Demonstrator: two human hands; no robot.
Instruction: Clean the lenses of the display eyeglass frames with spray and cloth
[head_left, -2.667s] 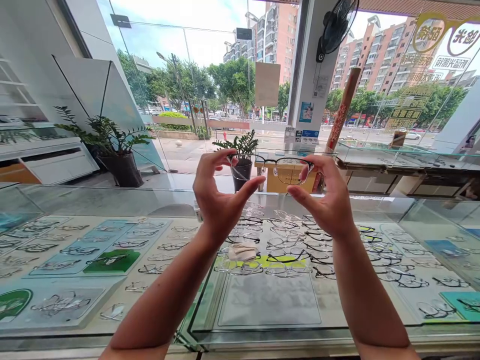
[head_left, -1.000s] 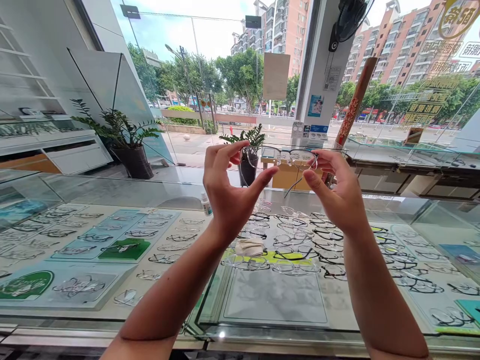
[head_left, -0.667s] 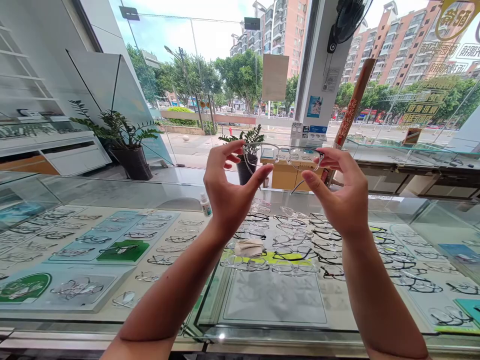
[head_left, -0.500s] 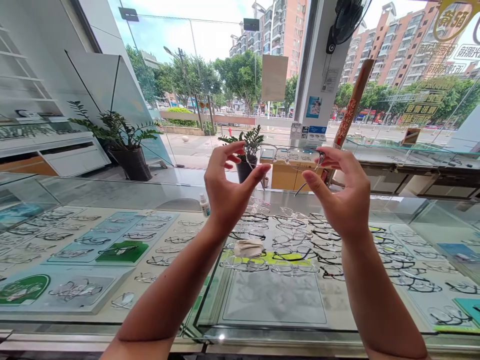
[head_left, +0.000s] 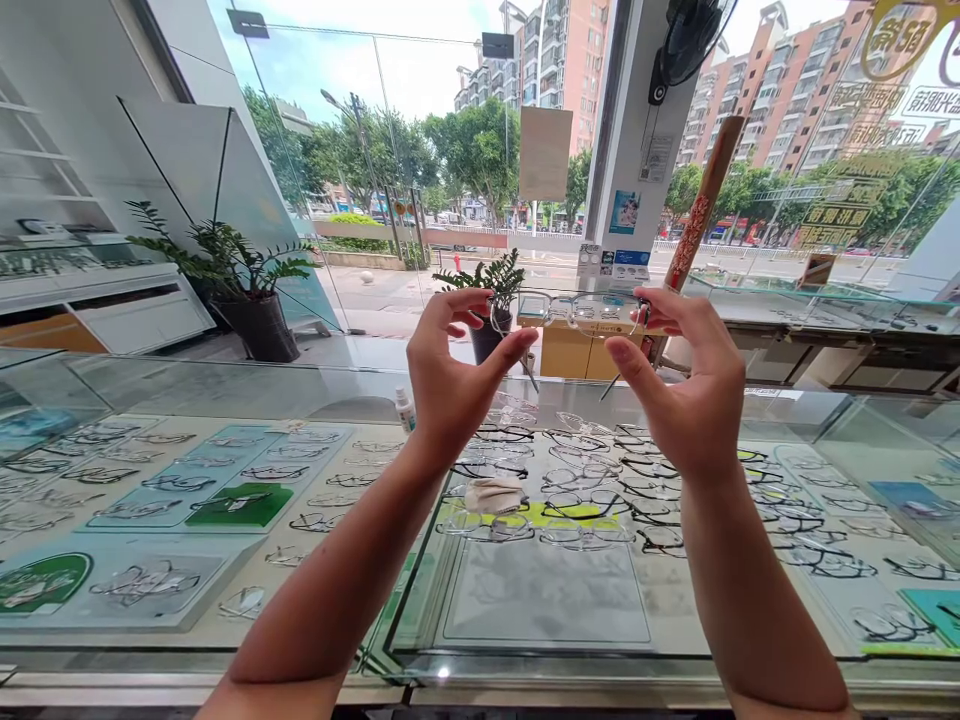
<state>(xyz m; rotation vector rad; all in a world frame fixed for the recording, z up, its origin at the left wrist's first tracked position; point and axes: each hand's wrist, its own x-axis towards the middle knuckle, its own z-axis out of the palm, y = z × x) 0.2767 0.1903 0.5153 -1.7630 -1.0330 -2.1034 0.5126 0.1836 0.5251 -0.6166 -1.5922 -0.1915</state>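
Note:
A pair of eyeglasses (head_left: 568, 303) with a thin frame and clear lenses is held up in front of me, above the glass counter. My left hand (head_left: 461, 355) grips its left end between fingers and thumb side. At the other end, my right hand (head_left: 686, 375) holds the frame near the hinge, its thumb lower and apart from the index finger. The temple arms hang down behind the hands, their tips showing below the lenses. Beneath, on the counter, lies a folded beige cloth (head_left: 495, 495). A small white spray bottle (head_left: 405, 410) stands just left of my left forearm.
Rows of eyeglasses (head_left: 589, 505) fill the glass display counter (head_left: 547, 600) under my arms. A green display pad (head_left: 240, 505) lies to the left. Beyond the counter are potted plants (head_left: 259, 320), a glass front, a second counter at right and a wall fan (head_left: 694, 40).
The eyeglasses have tilted slightly, and their temple tips have shifted a little to the right. Both hands keep their hold. The whole view has drifted slightly.

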